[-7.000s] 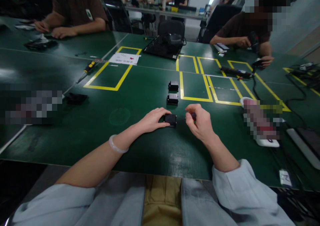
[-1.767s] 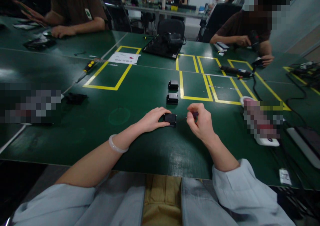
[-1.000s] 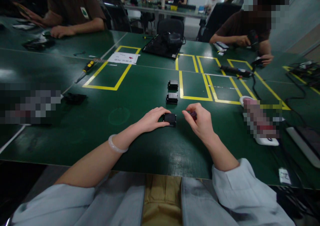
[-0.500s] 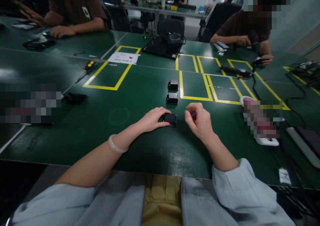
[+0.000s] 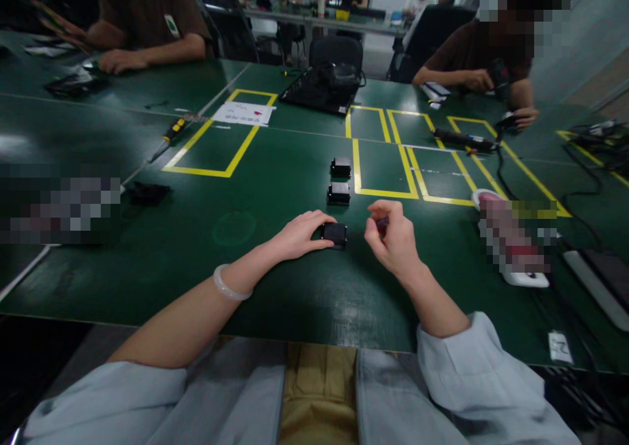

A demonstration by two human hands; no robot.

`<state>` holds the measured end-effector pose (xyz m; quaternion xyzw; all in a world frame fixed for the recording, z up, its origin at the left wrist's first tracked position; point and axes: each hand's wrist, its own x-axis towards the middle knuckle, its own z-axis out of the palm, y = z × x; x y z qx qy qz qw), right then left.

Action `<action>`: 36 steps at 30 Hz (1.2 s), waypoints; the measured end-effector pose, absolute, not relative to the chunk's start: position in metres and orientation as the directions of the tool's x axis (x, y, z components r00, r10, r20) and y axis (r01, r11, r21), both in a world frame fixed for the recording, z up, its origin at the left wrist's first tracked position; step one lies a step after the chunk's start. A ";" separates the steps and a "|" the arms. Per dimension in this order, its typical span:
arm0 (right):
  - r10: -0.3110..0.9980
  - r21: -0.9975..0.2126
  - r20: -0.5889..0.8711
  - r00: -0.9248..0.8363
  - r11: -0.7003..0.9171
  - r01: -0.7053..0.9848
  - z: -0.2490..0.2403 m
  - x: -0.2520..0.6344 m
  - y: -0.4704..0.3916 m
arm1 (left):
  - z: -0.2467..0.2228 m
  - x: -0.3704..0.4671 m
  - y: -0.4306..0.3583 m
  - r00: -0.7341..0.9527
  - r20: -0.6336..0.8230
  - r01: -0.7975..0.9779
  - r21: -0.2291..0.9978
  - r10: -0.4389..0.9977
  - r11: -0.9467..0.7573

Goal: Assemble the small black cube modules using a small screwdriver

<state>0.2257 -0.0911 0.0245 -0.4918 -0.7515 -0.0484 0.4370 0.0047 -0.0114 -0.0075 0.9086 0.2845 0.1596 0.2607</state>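
Note:
On the green table, my left hand [image 5: 303, 236] pinches a small black box-shaped part [image 5: 335, 234] between thumb and fingers, at its left side. It rests flat on the tabletop. Just to the right, apart from that part, my right hand [image 5: 393, 238] is closed with its fingers curled. Between its thumb and fingers shows a small dark object [image 5: 382, 223], mostly hidden, whose kind I cannot make out. Beyond my hands stand two similar black parts, a nearer one [image 5: 339, 194] and a farther one [image 5: 341, 167], lined up one behind the other.
Yellow tape outlines [image 5: 386, 194] mark the table. A yellow-black screwdriver [image 5: 174, 130] and a paper sheet [image 5: 243, 114] lie left. Far ahead is a black laptop-like panel [image 5: 319, 92]. At right are a black stick-shaped tool [image 5: 464, 139] and a blurred-out phone-like object [image 5: 525, 278]. Co-workers sit opposite.
My right hand has shifted very slightly, still curled round the small dark object. My left hand stays on the black part, which has not moved.

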 end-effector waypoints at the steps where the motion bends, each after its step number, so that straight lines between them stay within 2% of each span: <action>1: 0.701 -0.360 0.699 -0.142 0.517 0.777 0.025 0.226 -0.092 | -0.007 0.005 -0.011 0.788 0.140 0.435 0.563 0.600 -0.703; 8: 0.693 -0.314 0.706 -0.148 0.493 0.811 0.027 0.227 -0.090 | -0.009 0.004 -0.011 0.789 0.136 0.438 0.559 0.599 -0.704; 16: 0.699 -0.372 0.707 -0.113 0.502 0.781 0.029 0.225 -0.092 | -0.009 0.004 -0.010 0.793 0.136 0.430 0.565 0.594 -0.704; 24: 0.698 -0.310 0.700 -0.153 0.490 0.815 0.029 0.226 -0.091 | -0.009 0.003 -0.010 0.790 0.139 0.436 0.558 0.597 -0.706; 31: 0.675 -0.365 0.733 -0.086 0.497 0.787 0.022 0.225 -0.088 | -0.008 0.004 -0.011 0.793 0.137 0.435 0.555 0.594 -0.709; 36: 0.694 -0.388 0.712 -0.103 0.511 0.767 0.024 0.226 -0.090 | -0.008 0.004 -0.011 0.789 0.137 0.439 0.556 0.599 -0.706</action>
